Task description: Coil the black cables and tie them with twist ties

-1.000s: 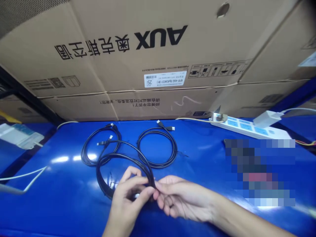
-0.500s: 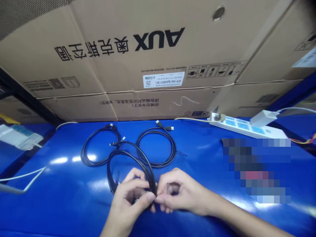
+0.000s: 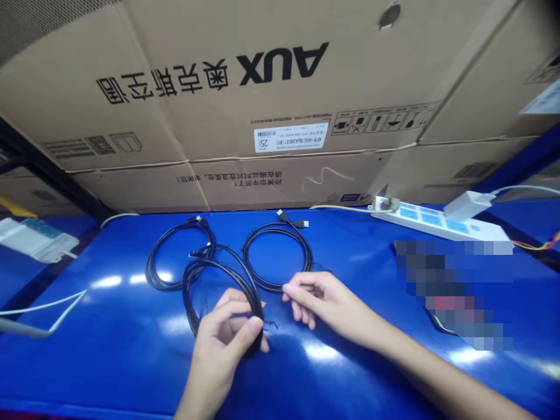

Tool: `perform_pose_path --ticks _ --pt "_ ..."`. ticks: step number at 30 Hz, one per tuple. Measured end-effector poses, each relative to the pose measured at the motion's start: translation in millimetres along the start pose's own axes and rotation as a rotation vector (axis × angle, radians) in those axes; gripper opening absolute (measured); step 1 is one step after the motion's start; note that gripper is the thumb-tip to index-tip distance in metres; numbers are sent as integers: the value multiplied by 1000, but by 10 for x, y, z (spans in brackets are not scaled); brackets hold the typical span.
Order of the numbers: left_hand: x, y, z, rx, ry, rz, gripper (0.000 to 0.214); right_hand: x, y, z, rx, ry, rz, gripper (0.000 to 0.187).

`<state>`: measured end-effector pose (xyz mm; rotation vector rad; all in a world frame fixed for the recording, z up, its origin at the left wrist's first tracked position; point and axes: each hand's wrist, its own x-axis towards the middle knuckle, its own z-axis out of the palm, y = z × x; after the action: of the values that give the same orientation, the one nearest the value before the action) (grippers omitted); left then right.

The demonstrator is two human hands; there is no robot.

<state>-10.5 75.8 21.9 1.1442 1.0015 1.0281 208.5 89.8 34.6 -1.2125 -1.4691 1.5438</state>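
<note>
My left hand (image 3: 227,338) pinches the near side of a coiled black cable (image 3: 205,274), where a thin twist tie wraps the coil with its ends sticking out to the right. My right hand (image 3: 321,300) hovers just right of that spot, fingers loosely curled with thumb and forefinger together, nothing visible between them. Two more coiled black cables lie flat on the blue table (image 3: 371,350): one at the left (image 3: 160,259), one at the right (image 3: 295,245), their plugs pointing away from me.
Large cardboard boxes (image 3: 280,99) wall off the back of the table. A white power strip (image 3: 433,224) with a white adapter lies at back right. A white device (image 3: 37,242) with a white cord sits at far left. A blurred patch covers something at the right.
My right hand has let go of the coil and pulled away to the right and up. The left hand keeps its grip, and the coil has shifted slightly left.
</note>
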Motion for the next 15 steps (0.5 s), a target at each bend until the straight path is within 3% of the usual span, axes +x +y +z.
perform_pose_path --ticks 3,6,15 --pt "-5 15 16 -7 24 7 20 -28 -49 44 336 -112 216 50" --pt "-14 3 21 -12 -1 18 18 -64 -76 108 471 -228 337 43" --pt "-23 12 42 17 13 37 18 -50 0 113 665 -307 372 29"
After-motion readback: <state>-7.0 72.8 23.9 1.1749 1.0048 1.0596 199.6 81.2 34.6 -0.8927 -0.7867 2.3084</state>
